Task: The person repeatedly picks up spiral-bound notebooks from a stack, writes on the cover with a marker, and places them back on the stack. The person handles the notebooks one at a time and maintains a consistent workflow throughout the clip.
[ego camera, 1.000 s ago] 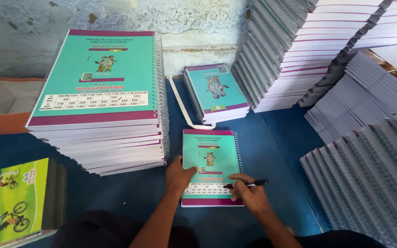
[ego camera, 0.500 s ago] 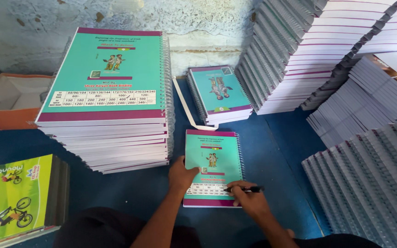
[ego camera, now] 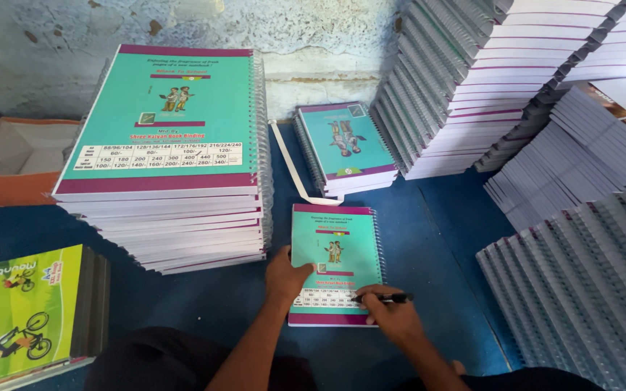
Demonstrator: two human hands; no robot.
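A teal spiral notebook with purple bands (ego camera: pixel 336 246) lies flat on the blue floor mat (ego camera: pixel 436 239) in front of me. My left hand (ego camera: pixel 284 275) presses down on its lower left edge. My right hand (ego camera: pixel 389 311) holds a black pen (ego camera: pixel 385 297) with its tip on the printed table near the cover's bottom. A tall stack of the same notebooks (ego camera: pixel 172 159) stands just to the left. A shorter stack (ego camera: pixel 345 148) sits behind the single notebook.
Leaning piles of spiral notebooks (ego camera: pixel 472 80) fill the back right, and more rows (ego camera: pixel 588 275) lie at the right. A green-covered book stack (ego camera: pixel 27 311) is at lower left. An orange cardboard box (ego camera: pixel 16 156) sits far left. A white strap (ego camera: pixel 295 170) lies between the stacks.
The view has shifted slightly. My right hand with the pen has edged left along the notebook's lower table; my left hand stays on the cover's edge.
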